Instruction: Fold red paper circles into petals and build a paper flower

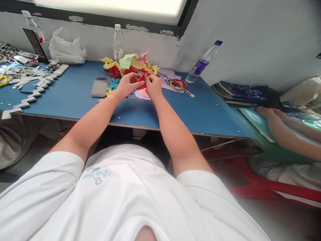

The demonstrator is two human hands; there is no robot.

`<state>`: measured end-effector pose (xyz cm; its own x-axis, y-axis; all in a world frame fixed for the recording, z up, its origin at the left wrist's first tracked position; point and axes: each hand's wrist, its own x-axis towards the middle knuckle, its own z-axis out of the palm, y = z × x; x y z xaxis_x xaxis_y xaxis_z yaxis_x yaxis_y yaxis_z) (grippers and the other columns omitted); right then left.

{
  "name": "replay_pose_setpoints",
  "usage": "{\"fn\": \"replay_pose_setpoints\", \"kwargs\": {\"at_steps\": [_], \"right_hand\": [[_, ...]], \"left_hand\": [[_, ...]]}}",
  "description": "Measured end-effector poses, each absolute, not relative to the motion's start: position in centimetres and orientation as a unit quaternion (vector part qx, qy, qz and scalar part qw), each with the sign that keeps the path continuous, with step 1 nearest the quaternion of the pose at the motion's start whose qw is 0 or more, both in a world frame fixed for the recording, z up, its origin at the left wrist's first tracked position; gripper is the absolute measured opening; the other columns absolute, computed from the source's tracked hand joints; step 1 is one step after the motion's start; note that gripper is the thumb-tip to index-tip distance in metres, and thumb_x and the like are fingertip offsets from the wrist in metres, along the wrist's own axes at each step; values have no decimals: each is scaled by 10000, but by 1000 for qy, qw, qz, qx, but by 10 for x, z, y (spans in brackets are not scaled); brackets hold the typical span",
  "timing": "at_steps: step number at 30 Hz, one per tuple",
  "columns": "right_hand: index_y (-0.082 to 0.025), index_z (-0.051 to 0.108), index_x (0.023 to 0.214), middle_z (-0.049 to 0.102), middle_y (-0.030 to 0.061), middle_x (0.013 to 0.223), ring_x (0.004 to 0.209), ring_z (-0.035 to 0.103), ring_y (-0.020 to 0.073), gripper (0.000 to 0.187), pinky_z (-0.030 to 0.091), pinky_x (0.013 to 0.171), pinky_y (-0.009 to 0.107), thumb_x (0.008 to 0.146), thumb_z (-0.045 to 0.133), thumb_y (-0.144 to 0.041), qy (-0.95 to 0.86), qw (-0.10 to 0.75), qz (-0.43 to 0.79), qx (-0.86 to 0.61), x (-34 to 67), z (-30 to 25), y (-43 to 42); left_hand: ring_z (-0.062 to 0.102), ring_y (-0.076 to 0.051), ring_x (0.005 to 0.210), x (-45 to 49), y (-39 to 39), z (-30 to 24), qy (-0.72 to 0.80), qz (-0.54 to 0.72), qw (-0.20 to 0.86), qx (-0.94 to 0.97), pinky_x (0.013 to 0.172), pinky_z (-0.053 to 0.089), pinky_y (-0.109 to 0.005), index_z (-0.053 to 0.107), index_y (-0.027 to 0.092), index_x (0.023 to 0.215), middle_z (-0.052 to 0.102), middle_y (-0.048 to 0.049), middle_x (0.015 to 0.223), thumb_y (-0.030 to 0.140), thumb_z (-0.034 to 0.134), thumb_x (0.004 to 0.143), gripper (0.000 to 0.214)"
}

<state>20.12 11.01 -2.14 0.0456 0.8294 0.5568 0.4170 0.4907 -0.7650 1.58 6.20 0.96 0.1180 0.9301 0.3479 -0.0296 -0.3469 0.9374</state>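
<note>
Between my two hands is a piece of red paper point(141, 82), raised a little above the blue table. My left hand point(127, 85) pinches its left side, thumb stretched along the sheet. The fingertips of my right hand point(153, 86) close on its upper right edge. Below the hands lie pink and lilac rounded paper pieces point(142, 94), partly covered. A heap of yellow, green, pink and red folded paper point(130, 63) sits just behind. Small teal folded pieces point(114, 83) rest left of my left hand. To the right are scissors point(177, 84) with red and yellow handles, on lilac paper.
Bottles stand at the back point(117, 43) and right point(200, 66). A white plastic bag point(67, 48) and a zigzag folded paper chain point(32, 96) occupy the left. A craft knife point(189, 93) lies by the scissors. Another person's hands point(269, 115) rest at the neighbouring green table.
</note>
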Motion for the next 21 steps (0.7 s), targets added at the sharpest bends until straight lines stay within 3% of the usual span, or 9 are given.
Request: {"fn": "replay_pose_setpoints", "kwargs": {"at_steps": [5, 9, 12, 15, 18, 21], "right_hand": [[-324, 445, 805, 496, 1, 802, 881, 640, 294, 875, 660, 970, 508, 1123, 729, -1088, -672, 567, 168, -446, 207, -39, 130], [-307, 572, 917, 645, 28, 915, 924, 715, 304, 687, 692, 1043, 561, 1185, 840, -880, -677, 570, 180, -428, 209, -45, 139], [-299, 643, 999, 723, 54, 983, 985, 776, 324, 546, 714, 1043, 570, 1188, 883, -752, -679, 575, 199, -410, 209, -48, 144], [-296, 696, 1075, 766, 73, 1041, 1055, 809, 345, 538, 727, 1037, 574, 1136, 919, -781, -679, 584, 205, -394, 210, -51, 147], [-297, 720, 1122, 791, 82, 1090, 1141, 803, 346, 604, 722, 1093, 586, 1106, 920, -866, -685, 590, 197, -380, 211, -51, 147], [-289, 739, 1173, 825, 92, 1163, 1218, 787, 336, 630, 698, 1189, 599, 1086, 950, -876, -697, 593, 185, -360, 211, -49, 145]], "left_hand": [[664, -193, 842, 12, 75, 5, 406, 558, 406, 599, 935, 691, -344, 641, 233, 819, 582, -11, 819, 204, 850, 1118, 366], [660, -159, 800, 11, 81, 6, 404, 568, 444, 563, 884, 700, -309, 643, 221, 870, 629, -18, 859, 255, 774, 1188, 345], [726, -168, 827, 10, 83, 7, 417, 573, 469, 527, 862, 697, -296, 678, 220, 928, 711, -39, 910, 299, 788, 1192, 297], [795, -206, 892, 10, 84, 8, 434, 574, 475, 506, 872, 708, -319, 688, 226, 941, 748, -57, 933, 311, 796, 1183, 278], [838, -230, 964, 10, 82, 8, 434, 576, 461, 517, 927, 725, -356, 725, 221, 1012, 783, -61, 1008, 198, 845, 1098, 149], [853, -238, 985, 13, 77, 7, 428, 554, 459, 547, 988, 734, -395, 756, 215, 1119, 791, -50, 1033, 81, 890, 991, 228]]}}
